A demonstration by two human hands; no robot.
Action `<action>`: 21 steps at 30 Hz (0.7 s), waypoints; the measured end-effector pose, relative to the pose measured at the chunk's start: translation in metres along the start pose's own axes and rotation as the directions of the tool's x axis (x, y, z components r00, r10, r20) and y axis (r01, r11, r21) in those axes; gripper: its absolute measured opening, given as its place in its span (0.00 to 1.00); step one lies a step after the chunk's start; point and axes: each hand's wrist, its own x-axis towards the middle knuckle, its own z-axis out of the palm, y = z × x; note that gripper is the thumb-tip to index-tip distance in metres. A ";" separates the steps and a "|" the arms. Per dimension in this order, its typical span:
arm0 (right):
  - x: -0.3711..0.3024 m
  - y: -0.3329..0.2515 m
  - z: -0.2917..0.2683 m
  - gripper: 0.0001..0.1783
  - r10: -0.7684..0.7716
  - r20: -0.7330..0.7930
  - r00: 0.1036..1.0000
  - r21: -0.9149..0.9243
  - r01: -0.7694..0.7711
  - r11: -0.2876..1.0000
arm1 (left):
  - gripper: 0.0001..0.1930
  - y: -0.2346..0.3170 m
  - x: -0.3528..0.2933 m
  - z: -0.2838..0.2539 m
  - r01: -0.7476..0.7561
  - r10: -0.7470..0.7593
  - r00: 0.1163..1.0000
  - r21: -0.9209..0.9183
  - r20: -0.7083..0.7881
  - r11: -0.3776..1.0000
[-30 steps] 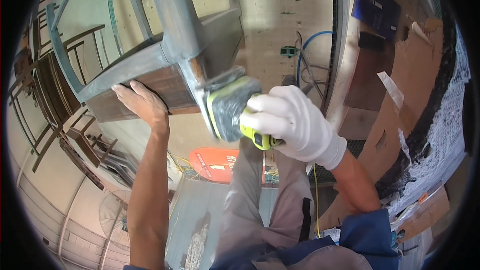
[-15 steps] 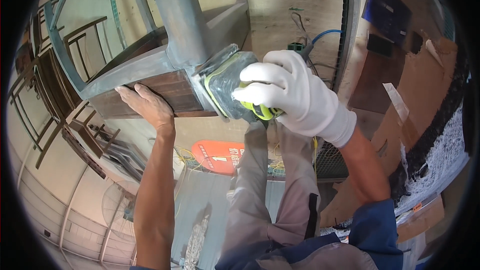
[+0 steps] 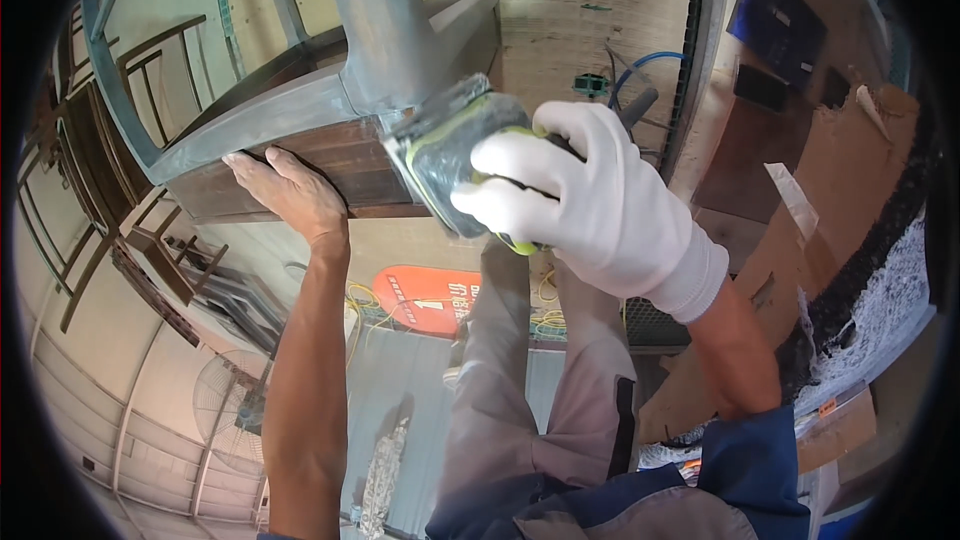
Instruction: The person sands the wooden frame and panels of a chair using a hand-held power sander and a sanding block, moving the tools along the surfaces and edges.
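A wooden chair frame (image 3: 270, 112), greyish on its rails and leg with a dark brown side panel (image 3: 350, 155), lies in front of me. My bare left hand (image 3: 292, 192) rests against that panel, fingers stretched out and spread. In a white glove, my right hand (image 3: 560, 175) grips a green and dark power sander (image 3: 462, 155). The sander is tilted, its pad against the corner of the frame just below the thick leg (image 3: 385, 30). Part of the sander's body is hidden behind the gloved fingers.
Dark chair frames (image 3: 100, 170) stand to the left, with a wire fan (image 3: 235, 410) below them. A blue hose (image 3: 650, 58) and cables lie on the board ahead. Torn cardboard (image 3: 840, 210) is at the right. An orange-red sign (image 3: 420, 298) and yellow cord lie near my legs.
The sander and my right hand have shifted slightly left relative to my view, still at the frame's corner. My left hand stays on the panel. The view has shifted a little.
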 end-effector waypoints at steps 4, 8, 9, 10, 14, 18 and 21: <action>0.008 -0.016 -0.005 0.14 0.017 0.058 0.998 -0.066 -0.013 0.998 | 0.36 0.001 0.002 0.000 -0.008 0.008 1.000 0.009 -0.007 1.000; -0.002 -0.036 0.001 0.18 0.035 0.114 0.993 -0.110 -0.022 0.994 | 0.35 0.004 0.000 0.000 -0.023 0.023 0.999 0.003 -0.026 1.000; 0.005 -0.040 -0.002 0.20 0.074 0.133 0.988 -0.123 -0.058 0.991 | 0.35 0.002 0.000 0.000 -0.019 0.020 0.999 0.007 -0.028 1.000; 0.016 -0.045 -0.005 0.22 0.116 0.152 0.981 -0.139 -0.095 0.986 | 0.35 0.002 0.001 0.001 -0.018 0.018 0.999 0.004 -0.029 1.000; 0.033 -0.066 -0.006 0.25 0.209 0.225 0.952 -0.220 -0.159 0.962 | 0.35 0.003 0.001 0.000 -0.007 0.008 0.999 0.009 -0.042 1.000; 0.020 -0.077 0.001 0.24 0.182 0.207 0.961 -0.234 -0.132 0.963 | 0.35 0.004 0.002 0.003 -0.034 0.035 0.997 0.016 -0.073 0.999; 0.037 -0.079 -0.002 0.27 0.207 0.197 0.958 -0.269 -0.150 0.951 | 0.35 0.000 0.000 0.005 -0.036 0.038 0.996 0.031 -0.082 0.999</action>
